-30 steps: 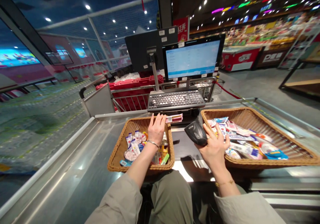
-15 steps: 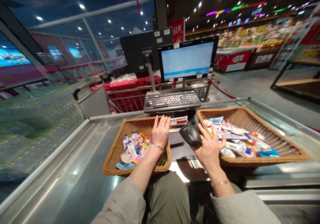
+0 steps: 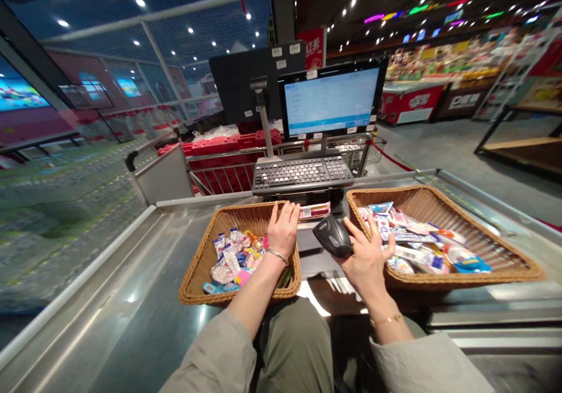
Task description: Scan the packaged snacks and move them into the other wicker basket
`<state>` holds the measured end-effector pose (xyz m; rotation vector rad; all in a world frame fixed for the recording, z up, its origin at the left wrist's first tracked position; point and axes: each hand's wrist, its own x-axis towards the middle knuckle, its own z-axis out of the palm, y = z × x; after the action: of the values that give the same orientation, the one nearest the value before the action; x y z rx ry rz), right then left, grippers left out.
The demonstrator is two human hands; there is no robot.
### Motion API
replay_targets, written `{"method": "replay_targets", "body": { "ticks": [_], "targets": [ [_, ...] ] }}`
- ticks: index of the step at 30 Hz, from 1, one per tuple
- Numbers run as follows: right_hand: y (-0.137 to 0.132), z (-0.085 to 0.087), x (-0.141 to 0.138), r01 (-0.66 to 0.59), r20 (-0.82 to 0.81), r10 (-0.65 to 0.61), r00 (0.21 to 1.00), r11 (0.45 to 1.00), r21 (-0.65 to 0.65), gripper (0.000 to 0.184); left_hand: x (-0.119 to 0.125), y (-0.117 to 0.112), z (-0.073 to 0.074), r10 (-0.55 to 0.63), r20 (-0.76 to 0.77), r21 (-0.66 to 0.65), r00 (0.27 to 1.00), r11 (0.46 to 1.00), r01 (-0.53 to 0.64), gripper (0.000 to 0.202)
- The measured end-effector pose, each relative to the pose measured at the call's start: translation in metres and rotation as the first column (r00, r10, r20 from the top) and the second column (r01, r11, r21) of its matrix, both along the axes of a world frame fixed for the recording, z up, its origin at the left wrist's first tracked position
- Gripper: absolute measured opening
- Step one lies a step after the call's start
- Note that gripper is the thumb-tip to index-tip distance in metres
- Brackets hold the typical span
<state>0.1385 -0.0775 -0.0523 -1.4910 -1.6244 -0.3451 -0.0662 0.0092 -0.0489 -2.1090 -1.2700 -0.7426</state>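
Observation:
A long pink-and-dark-red wrapped snack bar (image 3: 315,210) sticks out to the right of my left hand (image 3: 282,226), which is closed on its left end. That hand is above the right rim of the left wicker basket (image 3: 196,264), where several small packaged snacks (image 3: 232,261) lie. In my right hand (image 3: 363,258) is a black barcode scanner (image 3: 332,236), its head toward the bar and apart from it. Some fingers of this hand are stretched out, and the scanner's handle is hidden. Beside it, the right wicker basket (image 3: 496,229) holds a heap of packaged snacks (image 3: 417,243).
Behind the baskets stand a black keyboard (image 3: 302,172) and a lit monitor (image 3: 332,100), with a second screen (image 3: 246,88) turned away. A metal counter (image 3: 132,276) bears both baskets. Beyond are a shopping cart (image 3: 223,176) and a red freezer (image 3: 411,102).
The scanner and my right hand have shifted very slightly to the left. My left hand and the snack bar stay almost where they were.

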Motion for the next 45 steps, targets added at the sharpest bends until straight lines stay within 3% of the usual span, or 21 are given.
{"method": "replay_targets", "body": {
  "ticks": [23,31,38,45],
  "targets": [
    [-0.002,0.0,0.001,-0.016,0.012,0.016,1.0,1.0,-0.011,0.018,0.0,0.002,-0.002,-0.009,0.035,0.014,0.999,1.0,0.008,0.042],
    [-0.004,0.003,0.004,0.045,0.056,-0.045,0.997,0.999,0.005,0.027,0.001,0.002,-0.003,-0.02,0.048,0.003,0.999,1.0,0.02,0.042],
    [-0.007,0.0,0.012,0.094,0.048,-0.095,0.994,0.995,0.019,0.031,0.006,-0.002,0.005,-0.047,0.045,0.044,0.998,0.998,0.045,0.039],
    [-0.014,0.013,0.021,0.145,0.019,-0.146,0.989,0.989,0.027,0.03,0.017,-0.006,0.018,-0.072,0.05,0.031,0.996,0.997,0.071,0.039]
  ]
}}
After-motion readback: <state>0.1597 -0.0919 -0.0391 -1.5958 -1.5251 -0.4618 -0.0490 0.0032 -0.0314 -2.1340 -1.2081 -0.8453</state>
